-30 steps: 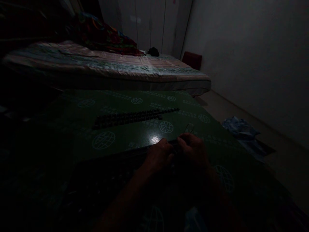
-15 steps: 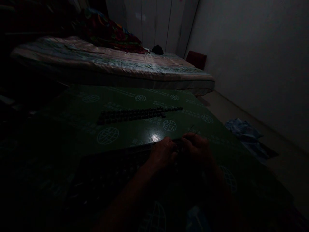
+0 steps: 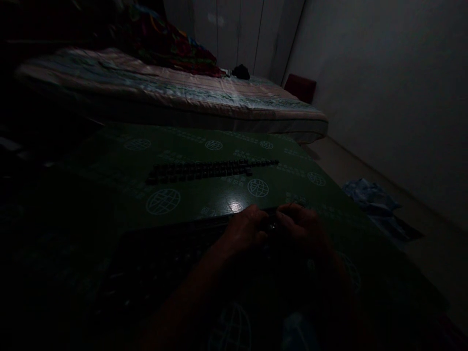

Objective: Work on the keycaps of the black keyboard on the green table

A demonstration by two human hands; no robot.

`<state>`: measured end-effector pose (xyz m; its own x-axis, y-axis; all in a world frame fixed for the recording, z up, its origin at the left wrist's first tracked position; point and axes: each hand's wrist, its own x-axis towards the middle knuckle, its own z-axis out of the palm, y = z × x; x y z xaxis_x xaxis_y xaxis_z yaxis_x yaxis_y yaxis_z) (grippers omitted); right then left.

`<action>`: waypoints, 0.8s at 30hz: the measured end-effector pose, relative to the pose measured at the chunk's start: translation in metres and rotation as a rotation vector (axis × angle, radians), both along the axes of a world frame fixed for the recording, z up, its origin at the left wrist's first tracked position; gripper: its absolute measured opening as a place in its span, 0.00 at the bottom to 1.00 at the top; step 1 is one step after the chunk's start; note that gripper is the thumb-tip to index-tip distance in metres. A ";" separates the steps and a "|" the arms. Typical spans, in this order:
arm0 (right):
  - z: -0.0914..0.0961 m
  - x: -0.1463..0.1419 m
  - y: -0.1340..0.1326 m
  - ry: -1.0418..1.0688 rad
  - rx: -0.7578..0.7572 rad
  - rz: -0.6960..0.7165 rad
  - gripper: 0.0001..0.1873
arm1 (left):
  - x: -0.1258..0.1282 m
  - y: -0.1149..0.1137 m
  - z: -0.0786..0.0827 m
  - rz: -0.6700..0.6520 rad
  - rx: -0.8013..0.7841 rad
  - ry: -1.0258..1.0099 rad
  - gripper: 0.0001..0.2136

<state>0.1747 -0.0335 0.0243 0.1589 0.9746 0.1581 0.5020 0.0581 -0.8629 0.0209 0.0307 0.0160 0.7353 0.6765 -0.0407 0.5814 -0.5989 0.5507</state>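
A dark keyboard (image 3: pixel 161 258) lies on the green table in front of me, slanting up to the right. My left hand (image 3: pixel 247 225) rests over its right part, fingers curled together; what they pinch is hidden. Close beside it, my right hand (image 3: pixel 300 223) is also closed at the keyboard's far right end, its fingertips bent inward, and I cannot make out what is in them. A tiny bright glint shows between the hands. Farther back, several loose black keycaps (image 3: pixel 201 169) stand in rows, apart from both hands.
The green table (image 3: pixel 193 200) bears white globe prints and lettering. Behind it stands a bed (image 3: pixel 219 100) with a striped sheet, a colourful blanket (image 3: pixel 175 51) and a dark bundle (image 3: pixel 241 71). Crumpled cloth (image 3: pixel 371 195) lies on the floor at right, near the pale wall (image 3: pixel 383 73).
Thin wire-like lines that stuck up above my right hand no longer stand out. Both hands stay at the keyboard's right end with only slight finger movement. The view has shifted slightly.
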 end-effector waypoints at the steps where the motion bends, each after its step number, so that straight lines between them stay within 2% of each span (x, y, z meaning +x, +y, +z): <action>1: 0.000 0.000 0.000 -0.006 -0.004 -0.008 0.08 | -0.001 0.001 0.000 -0.013 -0.006 -0.012 0.10; 9: 0.003 -0.002 -0.003 0.026 -0.023 -0.068 0.06 | -0.001 0.002 -0.001 -0.019 -0.024 -0.089 0.08; 15: 0.003 -0.003 -0.003 0.022 -0.072 -0.070 0.06 | 0.000 0.001 0.001 -0.033 0.043 -0.055 0.08; 21: 0.003 -0.005 0.003 -0.013 -0.063 0.005 0.05 | 0.001 0.000 0.000 -0.018 0.065 0.027 0.08; 24: 0.001 -0.001 0.004 0.115 -0.114 -0.008 0.04 | 0.002 -0.002 -0.001 -0.039 0.109 0.052 0.09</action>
<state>0.1732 -0.0293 0.0253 0.1772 0.9838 0.0270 0.3996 -0.0469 -0.9155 0.0226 0.0285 0.0148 0.7600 0.6499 -0.0073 0.5827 -0.6764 0.4505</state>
